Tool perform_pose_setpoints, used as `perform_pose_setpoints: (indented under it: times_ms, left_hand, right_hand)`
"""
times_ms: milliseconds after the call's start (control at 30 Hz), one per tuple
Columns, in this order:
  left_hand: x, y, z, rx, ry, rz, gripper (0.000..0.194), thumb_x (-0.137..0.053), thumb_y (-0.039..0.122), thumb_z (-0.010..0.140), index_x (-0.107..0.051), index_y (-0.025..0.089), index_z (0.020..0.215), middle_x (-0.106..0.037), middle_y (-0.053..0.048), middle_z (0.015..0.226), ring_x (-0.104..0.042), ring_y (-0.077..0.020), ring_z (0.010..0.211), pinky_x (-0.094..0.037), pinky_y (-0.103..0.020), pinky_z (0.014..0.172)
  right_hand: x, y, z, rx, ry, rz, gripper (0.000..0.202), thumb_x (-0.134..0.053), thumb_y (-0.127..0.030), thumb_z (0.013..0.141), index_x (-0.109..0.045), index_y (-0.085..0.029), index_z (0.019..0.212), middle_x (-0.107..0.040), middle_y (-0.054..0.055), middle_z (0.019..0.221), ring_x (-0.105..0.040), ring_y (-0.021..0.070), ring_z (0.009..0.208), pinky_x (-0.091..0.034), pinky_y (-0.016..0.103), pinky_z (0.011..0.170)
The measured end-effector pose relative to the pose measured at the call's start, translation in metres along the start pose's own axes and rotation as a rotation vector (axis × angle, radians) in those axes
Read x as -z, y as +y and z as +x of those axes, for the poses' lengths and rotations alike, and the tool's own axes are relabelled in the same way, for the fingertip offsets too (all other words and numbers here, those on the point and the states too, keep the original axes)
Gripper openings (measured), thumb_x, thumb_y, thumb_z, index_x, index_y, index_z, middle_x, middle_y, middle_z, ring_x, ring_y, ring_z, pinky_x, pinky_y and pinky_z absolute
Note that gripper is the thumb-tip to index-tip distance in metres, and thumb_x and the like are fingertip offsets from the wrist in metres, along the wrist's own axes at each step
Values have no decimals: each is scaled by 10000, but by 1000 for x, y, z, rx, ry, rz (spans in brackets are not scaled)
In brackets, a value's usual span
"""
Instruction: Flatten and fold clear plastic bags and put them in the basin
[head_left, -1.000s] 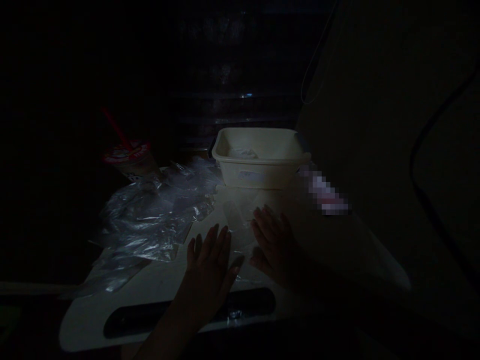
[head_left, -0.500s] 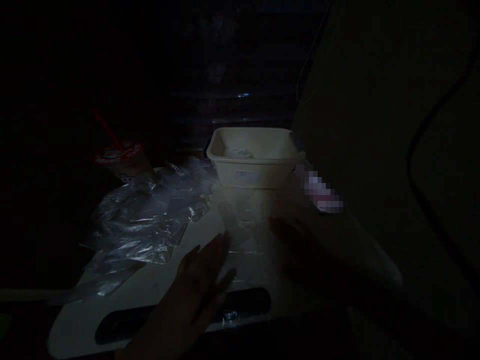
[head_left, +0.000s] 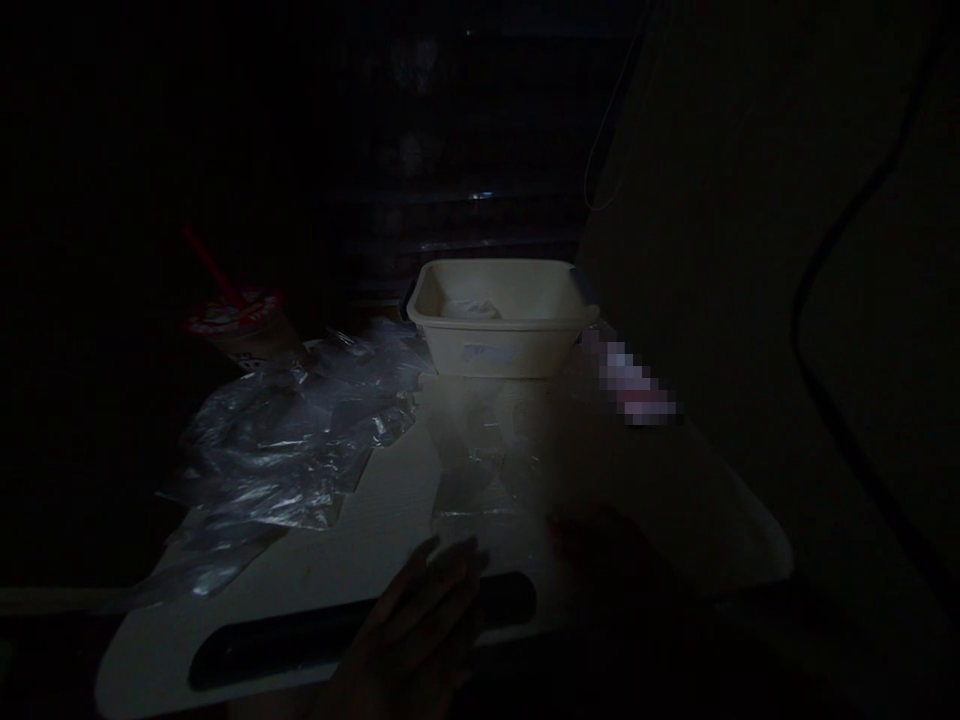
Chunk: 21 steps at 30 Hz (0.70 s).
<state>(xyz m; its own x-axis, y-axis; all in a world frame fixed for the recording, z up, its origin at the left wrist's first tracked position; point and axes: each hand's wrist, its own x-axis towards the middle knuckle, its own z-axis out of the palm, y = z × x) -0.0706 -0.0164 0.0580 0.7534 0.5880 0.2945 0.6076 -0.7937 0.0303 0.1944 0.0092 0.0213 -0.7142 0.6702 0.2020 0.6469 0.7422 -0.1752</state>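
My left hand (head_left: 427,625) is over the near edge of a white table (head_left: 330,560), by its dark handle slot (head_left: 277,645). Its fingers stretch forward, holding nothing I can see. In deep shadow to the right is my right hand (head_left: 600,550); its fingers are too dark to make out. Between and beyond the hands, a clear plastic bag (head_left: 476,470) lies flat on the tabletop. Behind it stands a cream plastic basin (head_left: 502,350) with dark handles and something whitish inside.
A heap of clear plastic bags (head_left: 277,450) covers the table's left side. Behind the heap, a cup with a red lid and straw (head_left: 240,325) leans slightly. A blurred-out pinkish item (head_left: 637,390) lies right of the basin. A dark cable (head_left: 806,370) hangs at far right.
Both hands have drawn back toward the table's near edge, away from the flat plastic bag. The view has shifted slightly; the basin and heap stay put.
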Motion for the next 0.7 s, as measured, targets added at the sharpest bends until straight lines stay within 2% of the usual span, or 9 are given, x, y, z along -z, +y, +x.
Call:
perform_pose_setpoints:
  times_ms: [133,233,333,400,500,600,700]
  left_hand:
    - [7,3,-3,38,19,-79,294,-351,219,822,-481,265,1082,-554,16,1099,-361,-152,1141,-330,-369,947]
    - [10,1,0,196,24,-78,447,-396,287,798,-311,228,1232,-436,-36,1227,-351,-204,1147,-376,-384,901]
    - [4,-8,7,314,15,-19,537,-404,239,786,-203,166,1279,-355,-81,1280,-337,-214,1155,-361,-393,907]
    - [-6,-17,10,255,18,-7,515,-407,183,780,-235,161,1265,-377,-74,1267,-341,-189,1154,-334,-388,930]
    - [-21,-28,9,104,100,-68,425,-384,146,789,-333,190,1209,-491,-40,1177,-385,-147,1124,-287,-388,960]
    - [-26,-29,6,139,87,-138,365,-367,154,800,-393,208,1160,-536,-29,1127,-421,-133,1093,-277,-390,964]
    - [-17,-24,9,211,86,-213,365,-332,141,810,-397,231,1158,-520,-18,1145,-429,-127,1086,-284,-396,960]
  right_hand:
    - [-1,12,7,14,-11,122,290,-348,-348,814,-498,-327,1061,-573,-12,1068,-471,154,1037,-313,422,912]
    - [-5,15,11,22,-19,157,286,-311,-354,829,-519,-357,1025,-603,-43,1011,-510,128,982,-347,372,896]
    - [-6,15,13,31,-20,191,300,-292,-365,834,-534,-353,1011,-620,-43,975,-528,125,955,-359,352,886]
    - [-4,15,13,40,-16,206,300,-296,-386,829,-539,-359,1002,-624,-48,962,-532,128,950,-351,349,893]
    - [3,14,13,43,0,210,313,-281,-384,833,-545,-354,998,-627,-45,957,-542,134,932,-366,345,875]
    - [8,14,16,30,5,194,326,-275,-332,841,-567,-312,984,-628,-16,963,-558,145,902,-407,331,821]
    - [8,15,19,28,-3,193,317,-295,-316,830,-589,-307,947,-634,-18,947,-567,157,883,-422,331,805]
